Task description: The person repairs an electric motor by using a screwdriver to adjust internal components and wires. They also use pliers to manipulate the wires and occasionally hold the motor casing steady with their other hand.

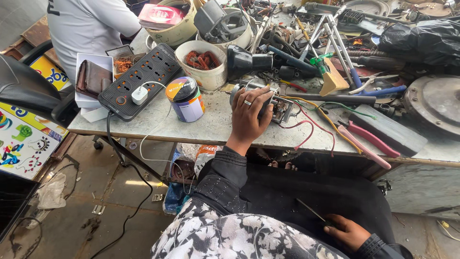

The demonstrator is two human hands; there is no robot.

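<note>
Two hands show. My left hand [249, 115] is closed over a small motor [277, 106] with loose wires at the bench [211, 127] edge. My right hand [349, 231] rests on my lap, fingers pinching a thin dark tool [310, 211]. Behind the motor, a white tub [203, 64] holds red parts, beside a lidded tin [185, 98]. A white box [91, 79] holds a brown wallet [93, 76].

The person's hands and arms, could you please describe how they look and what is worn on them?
Both are bare hands. The left hand wears a silver ring on one of its fingers. Both arms have black sleeves with fine pale speckles; the right hand shows no ring.
</note>
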